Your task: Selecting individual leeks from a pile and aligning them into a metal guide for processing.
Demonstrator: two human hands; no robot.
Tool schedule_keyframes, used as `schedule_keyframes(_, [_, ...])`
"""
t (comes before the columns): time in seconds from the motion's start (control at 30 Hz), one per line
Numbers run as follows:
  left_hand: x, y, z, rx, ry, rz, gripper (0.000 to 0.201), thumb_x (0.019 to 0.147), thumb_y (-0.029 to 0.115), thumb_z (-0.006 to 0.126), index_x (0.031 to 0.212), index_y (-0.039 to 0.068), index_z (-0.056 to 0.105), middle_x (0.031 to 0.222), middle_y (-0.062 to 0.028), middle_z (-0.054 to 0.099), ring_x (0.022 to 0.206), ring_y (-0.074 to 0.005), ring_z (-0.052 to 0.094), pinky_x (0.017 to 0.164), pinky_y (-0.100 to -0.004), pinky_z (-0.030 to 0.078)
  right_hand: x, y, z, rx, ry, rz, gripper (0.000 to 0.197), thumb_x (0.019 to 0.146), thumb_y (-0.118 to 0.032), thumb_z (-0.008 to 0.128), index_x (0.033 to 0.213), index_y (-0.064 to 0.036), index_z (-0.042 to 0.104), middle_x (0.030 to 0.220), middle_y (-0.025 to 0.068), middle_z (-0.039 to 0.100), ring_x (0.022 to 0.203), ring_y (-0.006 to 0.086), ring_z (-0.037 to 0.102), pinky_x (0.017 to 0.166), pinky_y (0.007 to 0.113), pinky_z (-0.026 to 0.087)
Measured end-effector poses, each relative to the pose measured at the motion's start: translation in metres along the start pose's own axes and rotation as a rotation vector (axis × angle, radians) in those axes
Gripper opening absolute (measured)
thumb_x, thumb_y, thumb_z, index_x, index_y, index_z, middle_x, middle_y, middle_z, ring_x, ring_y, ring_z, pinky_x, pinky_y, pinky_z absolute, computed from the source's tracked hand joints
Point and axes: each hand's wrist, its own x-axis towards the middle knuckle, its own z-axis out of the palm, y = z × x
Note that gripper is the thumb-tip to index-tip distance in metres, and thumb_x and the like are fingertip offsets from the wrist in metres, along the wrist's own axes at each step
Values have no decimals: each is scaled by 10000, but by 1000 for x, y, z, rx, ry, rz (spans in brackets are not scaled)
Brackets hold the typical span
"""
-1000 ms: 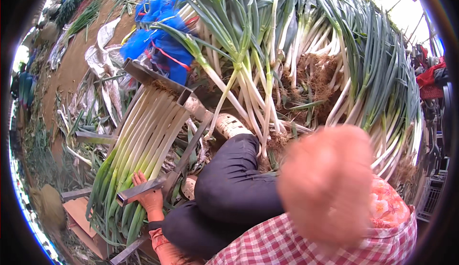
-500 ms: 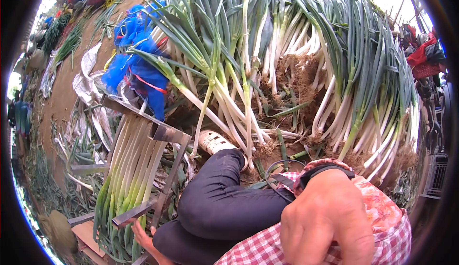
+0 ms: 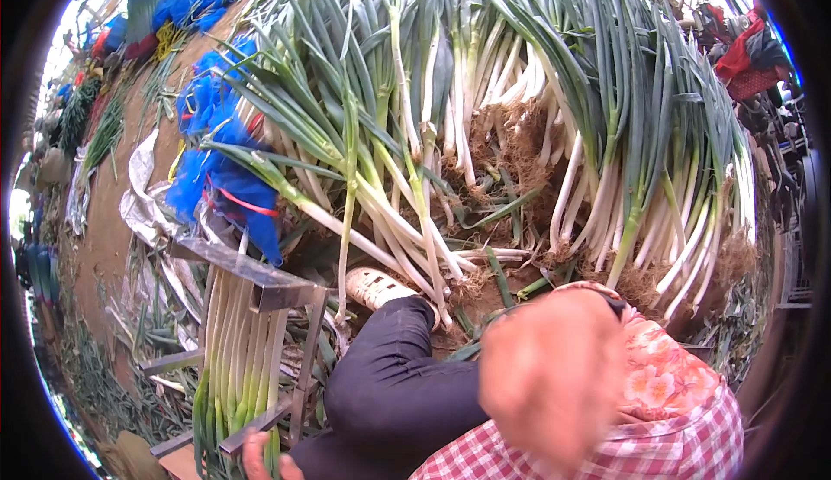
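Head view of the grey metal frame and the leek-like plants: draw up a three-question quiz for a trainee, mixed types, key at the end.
1. Choose one. The left hand is right by:
A) a red cloth
B) the long green-and-white leek-like plants in the grey metal frame
C) a yellow string

2. True or false: the bunched blue mesh netting lies to the left of the big pile of green-leaved plants in the picture.

3. Name what shows at the bottom ends of the pile's slender white stalks.

Key: 1. B. 2. True. 3. Tangled brown roots.
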Motion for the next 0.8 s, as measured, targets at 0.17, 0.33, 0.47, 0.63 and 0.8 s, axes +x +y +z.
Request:
schedule_keyframes(0.17, [29, 36, -11, -404, -549, -100, 403, 855, 45, 553, 1237, -51, 469, 1103, -166, 592, 1021, -246, 571, 889, -324, 432, -63, 47, -95, -222, 868, 705, 277, 898, -199, 554, 1122, -36, 555, 780, -11, 584, 633, 45, 512, 556, 184, 422])
schedule_keyframes(0.33, [46, 42, 3, -703, -574, -267, 381, 871, 74, 544, 1227, -51, 485, 1066, -164, 603, 993, -238, 580, 864, -321, 446, -196, 111, -215, -929, 1385, 1139, 404, 807, -276, 616, 1091, 6, 563, 978, 184, 634, 906, 271, 616, 796, 341, 478])
schedule_keyframes(0.47, [67, 42, 24, -621, -486, -429, 359, 883, 53, 516, 1225, -52, 487, 1057, -140, 604, 984, -212, 570, 885, -319, 430, -226, 123, -259, -1286, 1478, 1270, 431, 814, -308, 592, 1102, 5, 523, 1013, 224, 609, 963, 350, 587, 829, 408, 462])
schedule_keyframes(0.63, [86, 35, 41, -631, -543, -511, 343, 889, 49, 506, 1220, -41, 498, 1062, -121, 602, 978, -197, 567, 884, -308, 424, -228, 123, -304, -1423, 1632, 1485, 467, 819, -372, 583, 1087, 5, 523, 1070, 234, 587, 996, 364, 574, 846, 426, 458])
schedule_keyframes(0.8, [94, 25, 58, -673, -562, -573, 340, 895, 66, 521, 1219, -35, 500, 1066, -103, 599, 975, -177, 560, 870, -289, 422, -228, 124, -342, -1261, 1599, 1641, 502, 817, -386, 605, 1151, -29, 487, 1153, 197, 548, 1067, 346, 547, 875, 437, 456])
